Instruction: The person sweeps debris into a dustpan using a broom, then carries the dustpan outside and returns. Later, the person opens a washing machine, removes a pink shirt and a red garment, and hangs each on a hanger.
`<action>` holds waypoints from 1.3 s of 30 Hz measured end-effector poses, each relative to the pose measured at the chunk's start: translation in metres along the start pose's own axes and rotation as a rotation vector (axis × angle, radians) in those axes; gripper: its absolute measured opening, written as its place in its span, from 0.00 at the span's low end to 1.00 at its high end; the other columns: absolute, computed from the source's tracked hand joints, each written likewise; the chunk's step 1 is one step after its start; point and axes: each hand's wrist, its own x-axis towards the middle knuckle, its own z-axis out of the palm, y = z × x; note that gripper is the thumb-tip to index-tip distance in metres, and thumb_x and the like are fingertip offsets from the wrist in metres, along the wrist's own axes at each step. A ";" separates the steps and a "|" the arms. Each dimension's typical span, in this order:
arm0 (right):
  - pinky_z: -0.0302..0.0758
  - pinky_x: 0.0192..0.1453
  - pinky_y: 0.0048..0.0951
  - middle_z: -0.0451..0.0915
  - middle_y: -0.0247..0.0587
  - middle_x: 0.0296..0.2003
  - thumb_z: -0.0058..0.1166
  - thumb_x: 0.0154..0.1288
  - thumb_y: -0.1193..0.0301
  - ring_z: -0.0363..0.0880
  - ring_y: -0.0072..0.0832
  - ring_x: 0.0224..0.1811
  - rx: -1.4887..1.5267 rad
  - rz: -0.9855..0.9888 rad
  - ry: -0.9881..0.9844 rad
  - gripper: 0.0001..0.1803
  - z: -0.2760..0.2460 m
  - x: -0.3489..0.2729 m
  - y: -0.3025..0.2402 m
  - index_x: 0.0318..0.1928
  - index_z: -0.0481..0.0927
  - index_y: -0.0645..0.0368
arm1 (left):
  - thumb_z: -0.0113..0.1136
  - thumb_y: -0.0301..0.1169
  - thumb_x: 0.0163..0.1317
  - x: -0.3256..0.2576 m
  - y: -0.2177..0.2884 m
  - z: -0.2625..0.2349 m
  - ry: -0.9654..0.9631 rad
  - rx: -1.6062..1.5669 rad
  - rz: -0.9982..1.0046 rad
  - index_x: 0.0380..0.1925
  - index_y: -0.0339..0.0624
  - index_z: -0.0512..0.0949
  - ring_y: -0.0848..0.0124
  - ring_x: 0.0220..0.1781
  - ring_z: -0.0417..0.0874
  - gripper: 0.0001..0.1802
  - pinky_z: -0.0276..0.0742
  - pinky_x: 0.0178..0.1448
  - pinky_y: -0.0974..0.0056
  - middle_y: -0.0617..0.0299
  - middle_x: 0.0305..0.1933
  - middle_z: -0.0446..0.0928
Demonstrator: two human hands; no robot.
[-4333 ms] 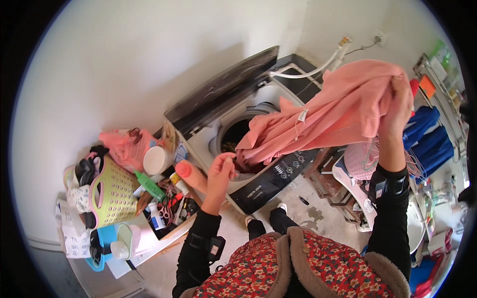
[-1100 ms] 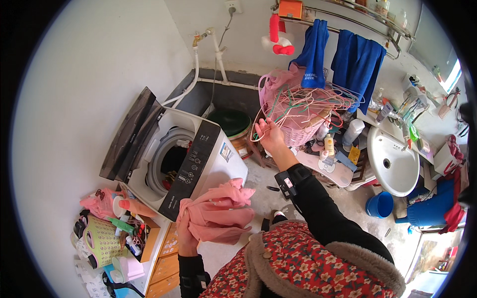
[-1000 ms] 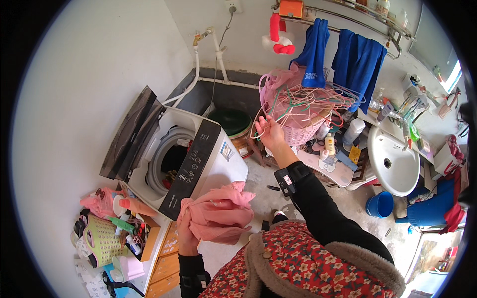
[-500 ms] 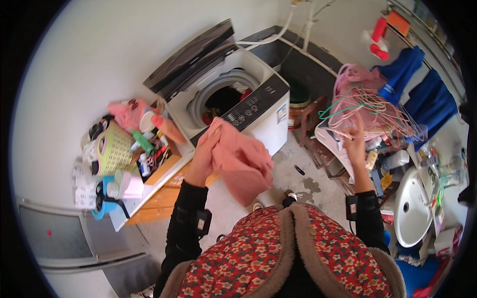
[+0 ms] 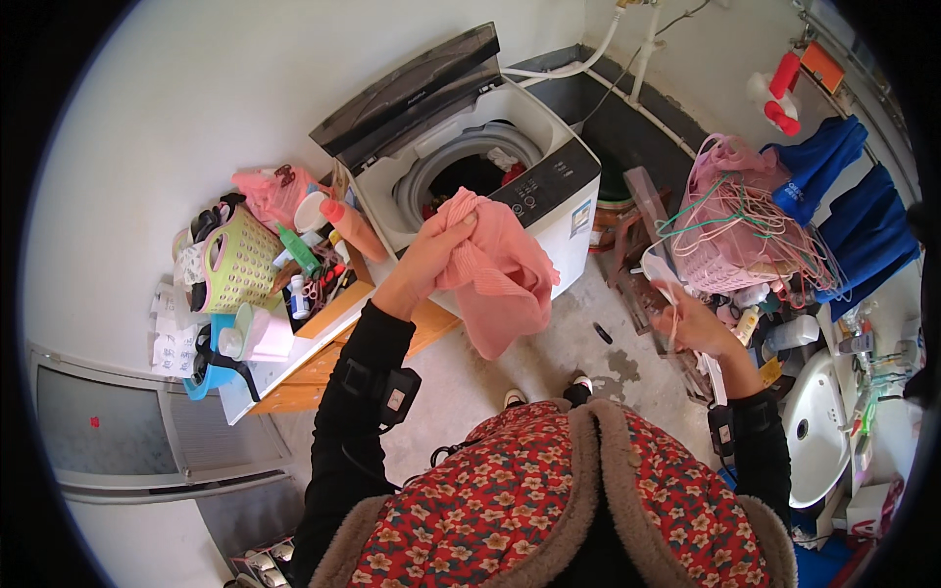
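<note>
My left hand [image 5: 431, 263] is closed on a soft pink garment [image 5: 505, 284] with a ribbed edge, which hangs in folds beside the washing machine [image 5: 573, 211]. The machine's dark lid [image 5: 412, 93] is raised, and dark, red and white cloth [image 5: 470, 174] shows in its drum. On the right, my right hand [image 5: 698, 325] is curled round what looks like a thin, pale pink clothes hanger [image 5: 668, 291], blurred and partly hidden by the fingers. Just beyond it, a tangle of pink and green hangers [image 5: 755, 218] lies over a pink basket [image 5: 711, 265].
A green-yellow basket [image 5: 240, 257], bottles and a pink bag [image 5: 274, 196] crowd the left cabinet [image 5: 314, 377]. Blue cloths [image 5: 867, 240] hang at the right, above a white washbasin [image 5: 818, 431]. A dark object [image 5: 603, 333] lies on the floor.
My right hand has drawn back from the hanger pile toward me, its fingers now curled round a hanger. The pink garment has risen slightly in my left hand. The view has shifted.
</note>
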 end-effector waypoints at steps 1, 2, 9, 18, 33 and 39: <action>0.66 0.28 0.18 0.74 0.28 0.25 0.53 0.67 0.66 0.67 0.13 0.26 -0.035 -0.083 0.130 0.25 0.003 0.003 0.001 0.62 0.68 0.61 | 0.49 0.31 0.71 0.000 -0.001 -0.002 0.002 0.001 -0.007 0.62 0.38 0.66 0.76 0.54 0.78 0.21 0.77 0.55 0.70 0.64 0.56 0.74; 0.67 0.30 0.19 0.75 0.28 0.26 0.53 0.68 0.66 0.67 0.13 0.26 -0.068 -0.136 0.279 0.23 0.004 0.004 0.001 0.60 0.69 0.62 | 0.48 0.31 0.71 -0.001 -0.002 -0.004 -0.004 -0.002 -0.009 0.63 0.37 0.66 0.76 0.54 0.77 0.21 0.77 0.55 0.70 0.64 0.56 0.73; 0.68 0.41 0.19 0.79 0.31 0.31 0.46 0.74 0.67 0.71 0.16 0.35 -0.102 -0.368 0.287 0.15 -0.006 -0.015 -0.016 0.44 0.81 0.65 | 0.49 0.33 0.71 -0.004 -0.012 -0.008 -0.068 0.088 0.031 0.66 0.37 0.62 0.76 0.57 0.75 0.25 0.74 0.58 0.70 0.64 0.59 0.71; 0.72 0.29 0.26 0.80 0.39 0.26 0.48 0.71 0.72 0.75 0.18 0.24 -0.258 -0.833 0.353 0.11 0.067 0.043 -0.052 0.43 0.81 0.64 | 0.55 0.40 0.68 -0.005 -0.004 0.045 -0.347 0.824 0.105 0.52 0.37 0.75 0.73 0.58 0.71 0.20 0.69 0.57 0.66 0.60 0.55 0.73; 0.73 0.49 0.24 0.79 0.34 0.43 0.43 0.75 0.60 0.76 0.20 0.43 0.196 -0.756 0.107 0.19 0.063 0.084 -0.011 0.54 0.74 0.61 | 0.63 0.40 0.58 -0.009 0.004 0.051 -0.094 1.465 0.289 0.41 0.37 0.78 0.52 0.27 0.75 0.18 0.73 0.34 0.60 0.47 0.28 0.76; 0.73 0.57 0.30 0.75 0.40 0.53 0.55 0.67 0.66 0.75 0.28 0.54 0.180 -0.366 0.140 0.24 0.020 0.091 0.043 0.60 0.70 0.61 | 0.63 0.31 0.59 -0.022 0.042 0.040 -0.083 1.187 0.262 0.43 0.34 0.78 0.76 0.33 0.78 0.15 0.75 0.40 0.69 0.58 0.32 0.81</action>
